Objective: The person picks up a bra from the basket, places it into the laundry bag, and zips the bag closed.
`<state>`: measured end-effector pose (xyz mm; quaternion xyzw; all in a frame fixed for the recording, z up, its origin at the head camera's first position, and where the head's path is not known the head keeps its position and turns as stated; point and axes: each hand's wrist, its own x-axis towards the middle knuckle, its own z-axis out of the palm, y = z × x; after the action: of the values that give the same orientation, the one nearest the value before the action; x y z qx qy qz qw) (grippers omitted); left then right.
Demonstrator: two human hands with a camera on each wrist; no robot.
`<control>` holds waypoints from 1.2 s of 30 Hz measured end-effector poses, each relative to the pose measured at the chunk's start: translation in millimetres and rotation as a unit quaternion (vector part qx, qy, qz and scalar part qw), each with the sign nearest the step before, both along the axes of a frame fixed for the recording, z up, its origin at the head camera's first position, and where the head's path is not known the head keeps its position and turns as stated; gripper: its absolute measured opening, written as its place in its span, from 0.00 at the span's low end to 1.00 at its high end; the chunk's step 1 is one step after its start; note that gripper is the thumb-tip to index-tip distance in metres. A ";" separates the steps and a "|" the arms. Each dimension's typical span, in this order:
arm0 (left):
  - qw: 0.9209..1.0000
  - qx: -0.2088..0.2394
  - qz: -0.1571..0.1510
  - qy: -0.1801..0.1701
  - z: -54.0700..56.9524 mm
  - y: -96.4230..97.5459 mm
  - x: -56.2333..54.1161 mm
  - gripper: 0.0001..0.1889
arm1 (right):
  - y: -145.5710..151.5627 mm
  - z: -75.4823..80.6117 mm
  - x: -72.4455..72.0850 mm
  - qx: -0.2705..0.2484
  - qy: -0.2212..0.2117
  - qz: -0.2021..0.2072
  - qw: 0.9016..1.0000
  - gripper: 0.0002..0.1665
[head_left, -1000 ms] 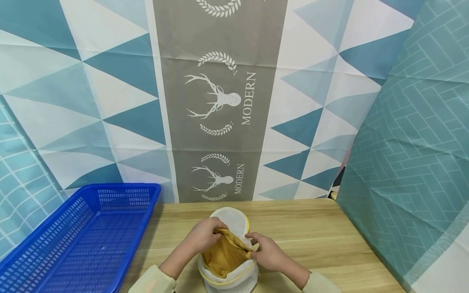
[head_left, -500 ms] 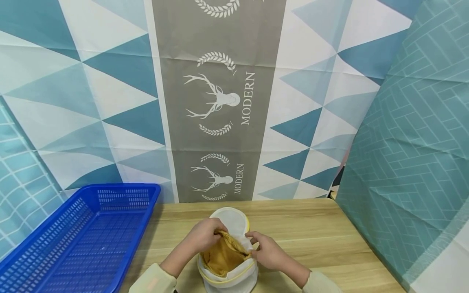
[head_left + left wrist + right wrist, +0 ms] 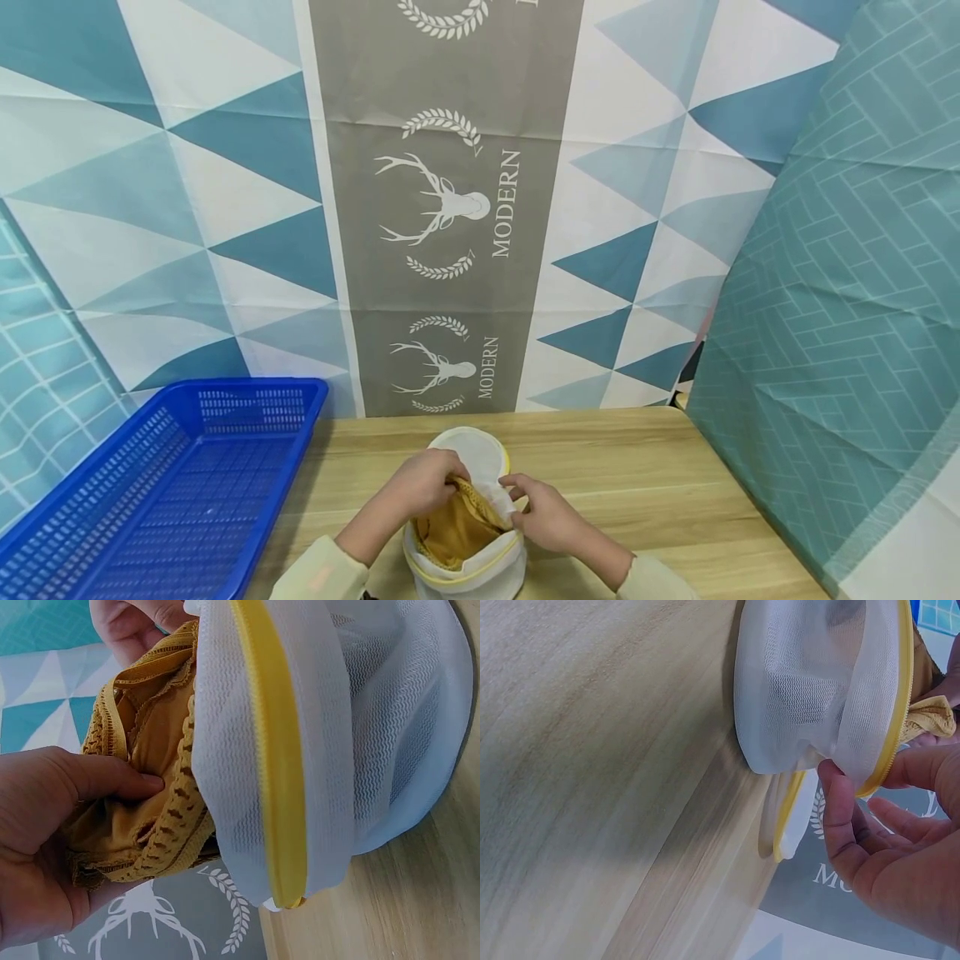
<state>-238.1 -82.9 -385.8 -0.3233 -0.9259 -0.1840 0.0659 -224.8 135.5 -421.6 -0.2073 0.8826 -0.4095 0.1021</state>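
A white mesh laundry bag (image 3: 480, 585) with a yellow zipper (image 3: 274, 757) stands on the table, its round lid (image 3: 467, 448) folded back. Mustard-yellow lace-trimmed underwear (image 3: 452, 532) bunches in the bag's mouth and sticks out past the zipper edge. My left hand (image 3: 427, 485) pinches the underwear at the far left of the opening; in the left wrist view the thumb presses into its cloth. On the other side, my right hand (image 3: 551, 518) pinches the bag's rim between thumb and fingers, beside a loose bit of mustard cloth (image 3: 930, 718). The bag's bottom inside is hidden.
A blue perforated plastic basket (image 3: 288, 467) stands on the left, close to my left forearm. The wood-grain table (image 3: 622, 467) runs back to a patterned cloth wall (image 3: 442, 275). A teal cloth (image 3: 825, 350) hangs along the right side.
The underwear's raised edge has sunk a little lower and to the right in the bag's mouth, with my left hand following slightly. My right hand holds nearly the same place.
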 end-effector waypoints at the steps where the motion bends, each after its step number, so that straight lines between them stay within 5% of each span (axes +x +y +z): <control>1: 1.000 -0.003 0.002 -0.001 0.0 0.7 0.1 0.11 | -0.1 -0.2 0.0 0.000 0.001 0.000 1.000 0.29; 6: 1.000 -0.001 0.020 -0.011 -2.1 3.1 -0.9 0.11 | 0.1 -1.7 -0.2 -0.001 -0.005 0.001 1.000 0.28; 11: 0.996 0.048 0.033 -0.061 -6.0 -3.3 -3.4 0.15 | 1.1 -3.2 -1.1 -0.001 -0.003 0.004 1.000 0.28; 20: 0.967 0.177 0.045 -0.175 -0.8 -34.2 8.3 0.25 | 3.1 -7.6 -3.9 -0.001 -0.009 0.002 1.000 0.28; 23: 0.949 0.225 0.077 -0.206 -1.5 -44.8 14.8 0.27 | 3.7 -9.3 -4.5 -0.007 -0.017 0.000 1.000 0.28; 25: 0.929 0.261 0.112 -0.238 -4.3 -49.8 18.6 0.28 | 4.1 -10.4 -4.6 -0.014 -0.024 0.000 1.000 0.28; 30: 0.861 0.342 0.195 -0.322 -16.6 -54.5 28.1 0.32 | 5.0 -11.2 -4.5 -0.028 -0.041 -0.002 0.999 0.28; 33: 0.832 0.368 0.213 -0.357 -24.6 -55.4 34.3 0.37 | 5.1 -11.5 -4.3 -0.033 -0.047 -0.003 0.998 0.28; 36: 0.815 0.383 0.204 -0.384 -31.8 -56.1 38.9 0.40 | 5.1 -11.2 -3.1 -0.036 -0.054 -0.006 0.998 0.28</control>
<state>-199.3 -138.9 -417.6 0.0212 -0.7755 -0.6152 -0.1407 -227.9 140.7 -432.8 -0.1832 0.8615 -0.4523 0.1399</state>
